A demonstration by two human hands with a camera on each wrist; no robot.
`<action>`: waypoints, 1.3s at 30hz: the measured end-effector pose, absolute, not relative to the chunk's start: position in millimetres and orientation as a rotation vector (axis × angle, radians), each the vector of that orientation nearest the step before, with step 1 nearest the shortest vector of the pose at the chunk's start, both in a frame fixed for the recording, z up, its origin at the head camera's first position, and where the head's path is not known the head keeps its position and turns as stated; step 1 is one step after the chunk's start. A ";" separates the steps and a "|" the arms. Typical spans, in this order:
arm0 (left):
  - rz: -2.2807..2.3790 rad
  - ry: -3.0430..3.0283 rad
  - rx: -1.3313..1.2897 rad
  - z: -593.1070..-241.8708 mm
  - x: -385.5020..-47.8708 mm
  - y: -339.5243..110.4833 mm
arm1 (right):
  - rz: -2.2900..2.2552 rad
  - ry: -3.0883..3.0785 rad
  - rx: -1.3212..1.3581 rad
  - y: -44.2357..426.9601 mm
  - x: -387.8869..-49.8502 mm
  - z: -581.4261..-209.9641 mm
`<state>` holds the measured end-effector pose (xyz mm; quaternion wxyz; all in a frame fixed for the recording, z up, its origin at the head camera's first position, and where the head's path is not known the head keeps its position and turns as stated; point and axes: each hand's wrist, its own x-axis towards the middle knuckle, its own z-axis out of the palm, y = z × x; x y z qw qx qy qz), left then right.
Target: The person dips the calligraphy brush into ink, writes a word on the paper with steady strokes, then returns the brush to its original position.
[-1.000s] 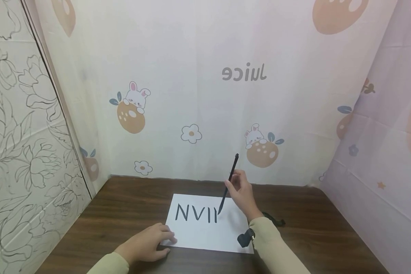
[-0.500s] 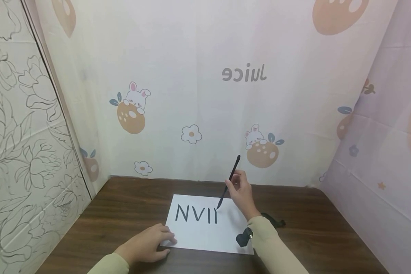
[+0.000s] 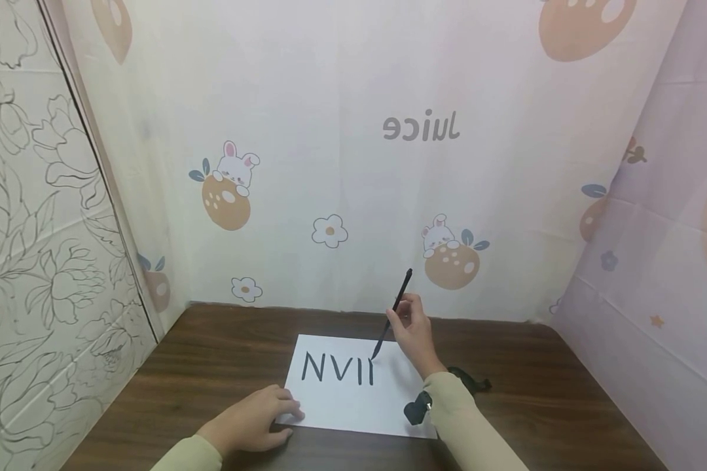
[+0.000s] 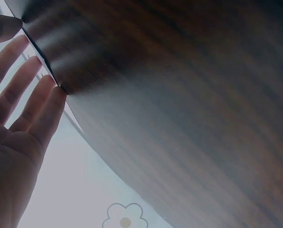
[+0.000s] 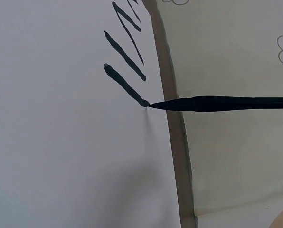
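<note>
Tip of brush shifted up and left since first frame, now at top of last stroke; dark table fills bottom of frame; paper lower centre, lettered; left hand relaxed, resting on paper's lower-left edge; right hand, right of centre, pinches brush; likely mid-letter; next stroke seems to call for steady tip, light pressure

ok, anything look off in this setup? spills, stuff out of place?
One oddity: the word Juice on the back cloth reads mirrored, as if the cloth hangs reversed. No stray ink shows on the paper near the brush. A dark item on the table beside the right sleeve is partly hidden; can't tell what.
</note>
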<state>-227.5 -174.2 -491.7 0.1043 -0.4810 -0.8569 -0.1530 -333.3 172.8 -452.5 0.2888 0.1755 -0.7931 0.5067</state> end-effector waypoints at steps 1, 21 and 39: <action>-0.452 -2.526 -1.418 -492.0 -227.5 -174.1 | 1.350 -2.118 0.469 172.9 -333.5 -453.1; -0.455 -2.511 -1.421 -494.7 -228.4 -172.6 | 1.337 -2.113 0.493 176.4 -335.6 -459.1; -0.441 -2.544 -1.406 -493.9 -227.9 -173.9 | 1.273 -2.129 0.473 184.3 -334.5 -460.8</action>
